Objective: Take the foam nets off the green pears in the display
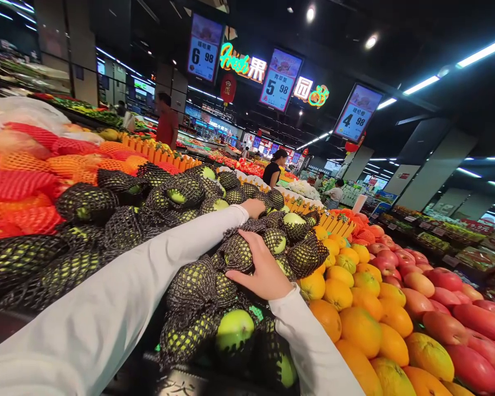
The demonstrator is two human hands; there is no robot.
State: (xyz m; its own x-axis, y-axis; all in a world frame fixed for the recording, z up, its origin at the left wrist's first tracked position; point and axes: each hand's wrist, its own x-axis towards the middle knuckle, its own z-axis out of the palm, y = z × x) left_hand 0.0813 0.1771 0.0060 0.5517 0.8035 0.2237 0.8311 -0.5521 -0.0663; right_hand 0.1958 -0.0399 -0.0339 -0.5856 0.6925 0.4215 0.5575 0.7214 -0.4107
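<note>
Green apples in black foam nets (192, 286) are heaped in front of me. My right hand (262, 267) is curved around one netted green apple (236, 254), thumb on its near side and fingers on its far side. Past it, my left hand (253, 208) reaches to the back of the heap, among more netted apples. Its fingertips are hidden there, so what it holds is unclear. Near the front edge, one green apple (235, 328) shows bare skin above its net.
Oranges (361, 330) and red apples (449, 308) lie to the right. On the left is fruit in red and orange nets (20, 181). A small orange fence (160, 151) runs behind. A person in black (272, 170) stands beyond; price signs (280, 80) hang overhead.
</note>
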